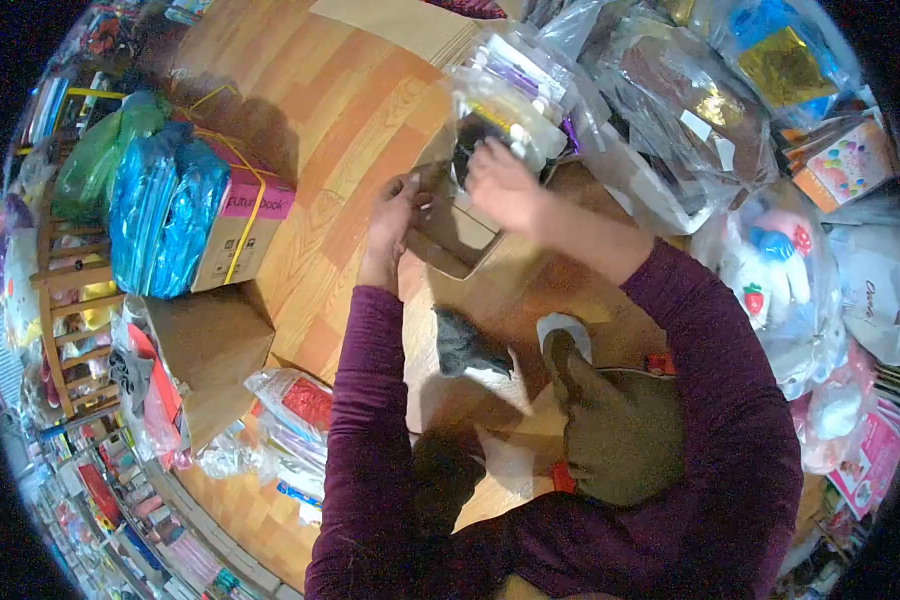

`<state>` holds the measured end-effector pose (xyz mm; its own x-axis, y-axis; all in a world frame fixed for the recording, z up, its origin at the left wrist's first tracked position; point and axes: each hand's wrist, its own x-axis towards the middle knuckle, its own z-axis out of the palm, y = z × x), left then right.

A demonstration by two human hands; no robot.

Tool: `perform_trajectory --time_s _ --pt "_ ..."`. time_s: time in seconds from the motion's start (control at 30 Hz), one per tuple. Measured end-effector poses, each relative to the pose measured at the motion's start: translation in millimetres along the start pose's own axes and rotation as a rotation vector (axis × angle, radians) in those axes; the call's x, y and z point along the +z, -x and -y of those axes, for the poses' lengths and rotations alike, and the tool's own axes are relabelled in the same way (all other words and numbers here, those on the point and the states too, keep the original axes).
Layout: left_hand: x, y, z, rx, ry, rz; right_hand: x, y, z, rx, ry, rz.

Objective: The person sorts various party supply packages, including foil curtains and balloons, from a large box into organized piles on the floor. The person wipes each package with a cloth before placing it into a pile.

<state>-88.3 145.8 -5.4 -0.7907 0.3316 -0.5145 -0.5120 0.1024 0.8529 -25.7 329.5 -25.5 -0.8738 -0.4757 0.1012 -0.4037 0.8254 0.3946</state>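
1. Looking down from your head, you see a wood-plank floor (340, 120) in orange and tan strips filling the middle of the view, with goods piled around its edges.
2. Your left hand (390, 215) sits just left of centre, fingers curled closed around the near wall of a small open cardboard box (460, 240) that rests on the floor.
3. Your right hand (505, 185) is at about 1 o'clock from the left one, fingers pinched shut on a clear plastic packet (500, 115) that hangs over the box; something dark shows inside it, too blurred to name.
4. At 9 o'clock stands a strapped carton with a pink label (245, 225), with blue plastic bundles (165, 210) and a green one (100, 155) leaning on it.
5. At 7 o'clock lies a flattened brown carton (210, 350), with wrapped packets (290, 420) just beside it.
6. From 1 to 4 o'clock, clear bags of packaged goods (690, 110) and plush toys (780, 270) crowd the floor.
7. Wooden shelving (65, 290) stands along the far left edge.
8. Your legs and feet, one in a grey sock (465, 345), are at 6 o'clock.
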Motion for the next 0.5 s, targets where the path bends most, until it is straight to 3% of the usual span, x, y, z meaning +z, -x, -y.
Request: perform_trajectory --time_s 0.03,0.07,0.1,0.4,0.43,0.5 --pt "-5 13 -2 0.003 -0.002 -0.007 40 -2 1 0.032 0.26 -0.147" --pt "-13 27 -3 0.042 -0.055 0.01 17 0 -11 0.157 -0.103 -0.214" --pt "-22 42 -3 0.081 -0.11 0.026 6 2 -21 0.113 -0.219 -0.22" --pt "-133 255 17 -0.01 -0.602 -0.016 -39 4 8 0.144 -0.419 -0.096" --pt "-148 281 23 -0.035 -0.745 -0.05 -43 6 13 0.134 -0.419 -0.103" --pt "-157 340 29 -0.026 -0.726 -0.14 -43 12 21 0.076 -0.351 -0.167"
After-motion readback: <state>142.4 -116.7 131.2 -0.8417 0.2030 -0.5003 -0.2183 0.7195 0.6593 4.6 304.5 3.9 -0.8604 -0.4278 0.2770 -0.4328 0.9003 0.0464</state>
